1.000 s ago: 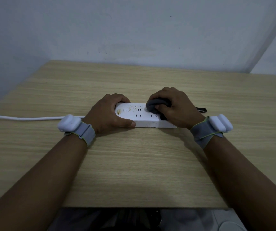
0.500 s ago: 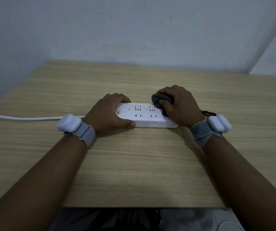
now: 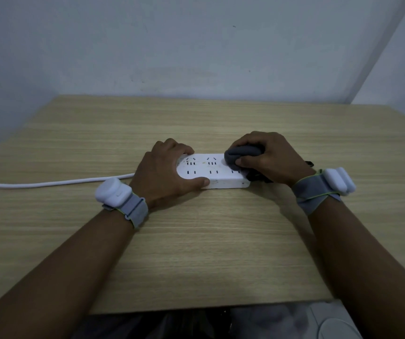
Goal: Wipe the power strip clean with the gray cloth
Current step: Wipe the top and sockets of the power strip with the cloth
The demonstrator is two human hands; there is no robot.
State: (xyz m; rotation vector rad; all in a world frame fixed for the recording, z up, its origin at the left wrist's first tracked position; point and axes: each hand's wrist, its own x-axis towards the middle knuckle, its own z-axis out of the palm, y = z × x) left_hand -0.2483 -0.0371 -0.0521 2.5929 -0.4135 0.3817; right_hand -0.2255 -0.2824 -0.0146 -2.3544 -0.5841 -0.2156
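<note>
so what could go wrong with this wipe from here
The bunched gray cloth in the right hand sits at the right end of the white plastic power strip, so the yellowish specks near the left sockets may get missed or pushed into the slots. The left hand covers the strip's left end, so that part may go unwiped.

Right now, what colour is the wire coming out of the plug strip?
White: the thin round cable shows best in the head view.

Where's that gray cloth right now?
In the head view, the gray cloth is bunched in the right hand, pressed on the right end of the white power strip, whose left end the left hand grips, near the middle of the wooden table.
</note>
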